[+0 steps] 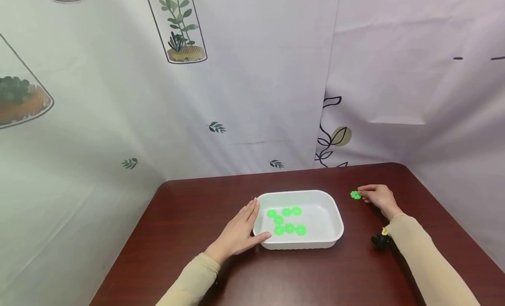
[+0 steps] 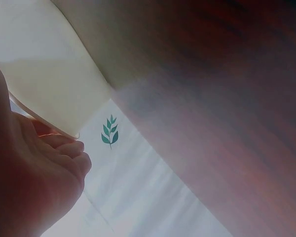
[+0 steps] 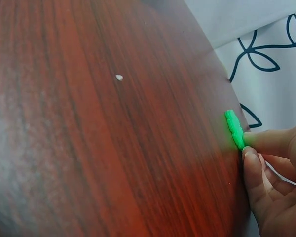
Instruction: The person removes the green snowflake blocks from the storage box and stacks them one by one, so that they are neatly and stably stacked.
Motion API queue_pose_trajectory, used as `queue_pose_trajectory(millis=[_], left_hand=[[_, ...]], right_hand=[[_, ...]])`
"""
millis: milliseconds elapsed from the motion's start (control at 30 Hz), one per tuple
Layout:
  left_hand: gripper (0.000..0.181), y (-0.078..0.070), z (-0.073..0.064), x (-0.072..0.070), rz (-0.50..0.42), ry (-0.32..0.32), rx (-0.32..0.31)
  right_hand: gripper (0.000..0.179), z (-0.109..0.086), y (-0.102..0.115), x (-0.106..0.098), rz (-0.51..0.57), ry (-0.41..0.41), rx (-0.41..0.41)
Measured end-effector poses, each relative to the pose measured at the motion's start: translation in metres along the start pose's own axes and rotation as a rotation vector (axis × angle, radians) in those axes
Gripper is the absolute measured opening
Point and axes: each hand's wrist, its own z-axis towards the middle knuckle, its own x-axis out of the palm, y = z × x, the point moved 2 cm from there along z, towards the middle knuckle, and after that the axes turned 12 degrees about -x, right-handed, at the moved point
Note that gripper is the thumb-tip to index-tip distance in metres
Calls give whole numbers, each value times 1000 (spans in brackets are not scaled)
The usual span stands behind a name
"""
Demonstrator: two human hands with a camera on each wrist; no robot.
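Your head cam is looking forward-down over table (image 1: 205, 201), tray (image 1: 304, 244) and cloth (image 1: 268, 87). Your left-wrist cam is facing tray and cloth close up, tilted; your right-wrist one is facing the table close up, sharing the disc (image 1: 354, 195) with head.

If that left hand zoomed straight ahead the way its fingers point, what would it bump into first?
The left hand already touches the tray. Past its corner, the cloth behind the table probably comes first, though depth is hard to judge.
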Motion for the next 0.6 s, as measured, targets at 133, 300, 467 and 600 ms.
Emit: queue_pose_trajectory(millis=[133, 300, 467, 600], left_hand=[[102, 0, 0, -2, -4, 3, -1], [102, -1, 0, -3, -10, 17, -15], [102, -1, 0, -2, -10, 24, -20], [102, -1, 0, -2, -11, 25, -18]], right_hand=[[37, 1, 0, 1, -1, -7, -1], [38, 1, 1, 1, 3, -16, 1], [39, 1, 1, 1, 7, -16, 3], [40, 0, 0, 1, 4, -16, 9]])
